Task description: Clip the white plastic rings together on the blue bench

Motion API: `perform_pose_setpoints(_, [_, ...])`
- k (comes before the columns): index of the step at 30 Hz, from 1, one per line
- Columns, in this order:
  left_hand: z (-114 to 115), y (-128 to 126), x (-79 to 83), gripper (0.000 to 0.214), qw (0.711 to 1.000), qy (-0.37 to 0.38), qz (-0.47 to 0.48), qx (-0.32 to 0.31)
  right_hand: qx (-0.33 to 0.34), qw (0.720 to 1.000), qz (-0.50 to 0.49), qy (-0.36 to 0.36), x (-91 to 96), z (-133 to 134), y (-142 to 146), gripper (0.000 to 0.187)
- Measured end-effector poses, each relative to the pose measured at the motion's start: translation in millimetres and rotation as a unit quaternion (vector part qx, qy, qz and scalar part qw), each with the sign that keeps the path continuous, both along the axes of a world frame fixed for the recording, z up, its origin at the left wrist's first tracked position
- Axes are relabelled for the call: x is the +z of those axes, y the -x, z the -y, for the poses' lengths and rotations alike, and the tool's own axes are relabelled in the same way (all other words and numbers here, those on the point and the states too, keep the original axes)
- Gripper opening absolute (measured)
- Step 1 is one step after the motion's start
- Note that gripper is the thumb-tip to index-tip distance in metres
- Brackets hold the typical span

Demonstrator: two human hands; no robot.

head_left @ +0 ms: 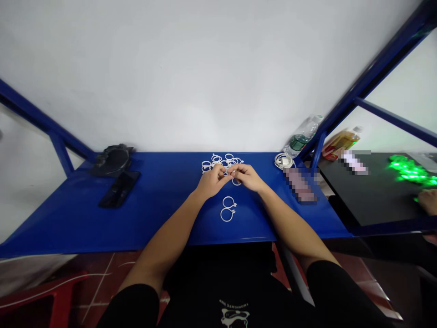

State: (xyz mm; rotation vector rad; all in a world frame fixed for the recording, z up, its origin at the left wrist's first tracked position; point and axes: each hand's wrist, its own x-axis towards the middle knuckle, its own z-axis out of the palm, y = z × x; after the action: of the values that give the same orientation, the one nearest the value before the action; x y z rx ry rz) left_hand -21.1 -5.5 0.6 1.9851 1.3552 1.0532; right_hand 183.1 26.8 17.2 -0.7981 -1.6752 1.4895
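Observation:
Over the middle of a blue table (68,214), my left hand (212,180) and my right hand (246,176) meet, fingertips together, pinching a small white ring (236,182) that hangs just below the right fingers. Behind the hands lies a loose pile of several white rings (221,162). Two more white rings (228,208) lie flat side by side on the table, nearer to me than the hands.
A dark phone (119,189) and a black object (112,159) lie at the left rear. A coiled white charger (284,160), a clear bottle (302,135) and a yellow bottle (343,142) stand at the right. Another person's hand (428,201) rests on the black table (372,196).

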Motion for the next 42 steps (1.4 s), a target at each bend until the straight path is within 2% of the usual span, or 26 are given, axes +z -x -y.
perform_pose_setpoints(3, [-1, 1, -0.9, 0.045, 1.0, -0.018, -0.015, -0.003, 0.01, 1.0, -0.001, -0.004, -2.2, -1, 0, 0.025])
perform_pose_setpoints(11, [-1, 4, 3.0, 0.028, 0.999, -0.013, -0.037, -0.02, 0.028, 0.999, 0.015, -0.016, -11.6, -4, -1, 0.027])
perform_pose_setpoints(20, [-3, 7, -0.6, 0.025, 0.999, -0.016, -0.042, -0.026, 0.024, 0.997, 0.05, -0.048, -7.9, -2, -1, 0.031])
perform_pose_setpoints(24, [-4, 11, 1.6, 0.034, 0.998, -0.003, -0.032, -0.049, 0.024, 0.997, 0.044, -0.061, -7.9, 0, 2, 0.026])
perform_pose_setpoints(26, [-5, 14, 4.4, 0.038, 0.998, 0.012, -0.008, -0.061, 0.025, 0.997, 0.036, -0.066, -8.2, -1, 0, 0.03])
perform_pose_setpoints(28, [-7, 19, 8.0, 0.041, 0.997, 0.006, 0.009, -0.07, -0.005, 0.994, 0.041, -0.1, -7.3, -6, -5, 0.039])
perform_pose_setpoints(30, [-7, 22, 11.6, 0.045, 0.996, -0.016, 0.009, -0.084, -0.067, 0.979, 0.087, -0.172, -4.6, -12, -15, 0.042])
perform_pose_setpoints(31, [-7, 23, 13.1, 0.046, 0.995, -0.019, 0.002, -0.097, -0.102, 0.962, 0.134, -0.215, -2.9, -15, -20, 0.038])
perform_pose_setpoints(33, [-5, 23, 14.8, 0.049, 0.99, 0.009, -0.031, -0.136, -0.109, 0.923, 0.249, -0.271, 0.5, -20, -32, 0.027])
perform_pose_setpoints(35, [-2, 20, 14.9, 0.049, 0.979, 0.066, -0.08, -0.174, -0.094, 0.893, 0.34, -0.28, 2.0, -24, -40, 0.022])
perform_pose_setpoints(37, [1, 16, 14.0, 0.049, 0.968, 0.107, -0.124, -0.191, -0.075, 0.876, 0.397, -0.262, 0.9, -25, -42, 0.019])
perform_pose_setpoints(39, [3, 11, 12.9, 0.049, 0.966, 0.113, -0.147, -0.179, -0.054, 0.865, 0.434, -0.248, -2.4, -25, -40, 0.016])
perform_pose_setpoints(42, [2, 8, 10.4, 0.035, 0.976, 0.093, -0.147, -0.128, -0.029, 0.848, 0.461, -0.26, -7.7, -24, -33, 0.015])
